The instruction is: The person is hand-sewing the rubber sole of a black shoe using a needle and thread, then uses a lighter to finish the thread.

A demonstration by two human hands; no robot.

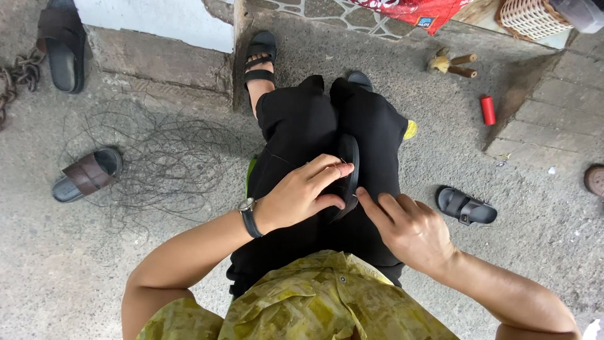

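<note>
1. Black rubber is what both hands work on: a dark sandal sole (347, 176) stands on edge on the person's lap, resting on black trousers (314, 126) between the knees.
2. The left hand (302, 195) comes in from the lower left, forearm bare, a wristwatch (247, 211) on the wrist. Its fingers curl over the upper edge of the sole and the thumb presses the near side, so the hand is closed around it in a firm hold.
3. The right hand (409, 230) reaches in from the lower right. Its index finger is stretched out with the tip touching the sole's lower edge, the other fingers loosely bent; it grips nothing, only touches.
4. A yellow-green patterned shirt (314, 302) fills the bottom of the view.
5. At the top edge, right of centre, lies a red plastic package (415, 11) with a small blue patch at its lower corner; its print is too cut off to tell more.
6. Beside it, at the upper right, sits a pale woven basket (531, 17).
7. A small red cylinder (487, 110) lies on the concrete well right of the knees, and a short wooden-handled brush (452, 64) lies above it.
8. A black two-strap sandal (467, 206) lies on the ground just right of the lap.
9. On the left, a brown-strapped slide (87, 175) sits beside a tangle of thin dark wire (163, 164), with another slide (61, 44) and a rusty chain (16, 79) near the upper left corner.
</note>
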